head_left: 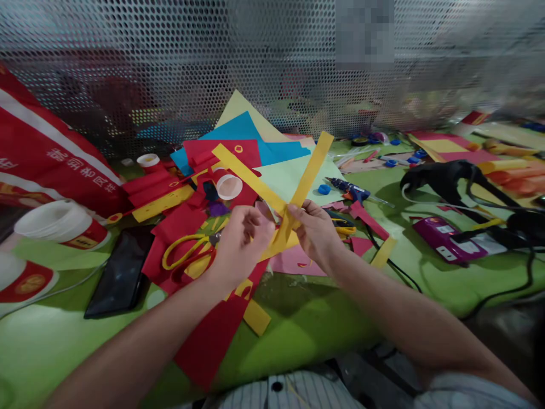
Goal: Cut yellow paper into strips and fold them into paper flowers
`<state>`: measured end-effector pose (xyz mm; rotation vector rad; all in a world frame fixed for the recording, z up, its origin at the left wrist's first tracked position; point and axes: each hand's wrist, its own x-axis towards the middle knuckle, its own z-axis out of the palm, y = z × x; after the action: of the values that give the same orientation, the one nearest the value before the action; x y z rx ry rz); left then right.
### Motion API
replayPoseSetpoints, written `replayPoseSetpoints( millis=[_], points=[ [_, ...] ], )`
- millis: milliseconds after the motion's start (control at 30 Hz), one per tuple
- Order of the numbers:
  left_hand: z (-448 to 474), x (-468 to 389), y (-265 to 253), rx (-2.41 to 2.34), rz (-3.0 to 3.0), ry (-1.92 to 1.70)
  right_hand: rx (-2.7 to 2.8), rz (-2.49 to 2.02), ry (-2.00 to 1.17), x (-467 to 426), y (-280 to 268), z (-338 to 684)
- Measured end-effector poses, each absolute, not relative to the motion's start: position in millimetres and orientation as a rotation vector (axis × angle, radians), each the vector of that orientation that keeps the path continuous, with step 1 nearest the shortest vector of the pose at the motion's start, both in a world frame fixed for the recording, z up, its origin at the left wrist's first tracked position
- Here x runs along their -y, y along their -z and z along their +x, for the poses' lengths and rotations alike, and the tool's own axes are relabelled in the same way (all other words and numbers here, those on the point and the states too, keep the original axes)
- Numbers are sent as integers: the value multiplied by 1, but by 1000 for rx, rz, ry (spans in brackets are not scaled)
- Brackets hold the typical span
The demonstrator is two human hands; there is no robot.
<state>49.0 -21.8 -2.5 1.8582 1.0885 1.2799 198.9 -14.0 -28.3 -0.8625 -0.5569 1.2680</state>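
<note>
Two yellow paper strips (314, 167) cross above the table in front of me. My right hand (315, 232) pinches them at the crossing between thumb and fingers, and their upper ends spread apart. My left hand (243, 241) is just left of the crossing, its fingers bent and pressed together; whether they grip a strip's lower end is hidden. Yellow-and-red-handled scissors (179, 254) lie beside my left wrist on red paper scraps (215, 335). Under the hands is a pink paper sheet (306, 262), and behind them a pale green sheet (293, 173).
On the left are a black phone (120, 271), stacked paper cups (57, 224) and a red bag (51, 142). A glue gun (351, 188), a purple box (447, 238) and black cables (522, 289) lie right on the green table (323, 318). A perforated metal panel (272, 62) stands behind.
</note>
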Motion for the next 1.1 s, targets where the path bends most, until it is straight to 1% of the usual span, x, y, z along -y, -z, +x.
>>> replayPoseSetpoints(
  millis=[33,67,133,233,400,700,900,1100],
  points=[
    [54,23,4,-1082,1606,-1117,566,-856,-1254,16,28,197],
    [59,23,5,-1065,1404,-1035,582,-850,-1247,18,29,194],
    [65,22,8,-1015,1128,-975,635,-833,-1251,24,30,188],
    [69,21,11,-942,938,-950,693,-828,-1233,29,31,183],
    [70,24,11,-837,906,-931,738,-925,-1199,30,29,183],
    [73,24,15,-869,878,-1096,647,-920,-1071,24,27,191],
    [73,26,18,-810,897,-1027,769,-919,-949,19,30,196],
    [69,26,16,-882,884,-934,975,-1077,-797,19,27,206]
  ],
)
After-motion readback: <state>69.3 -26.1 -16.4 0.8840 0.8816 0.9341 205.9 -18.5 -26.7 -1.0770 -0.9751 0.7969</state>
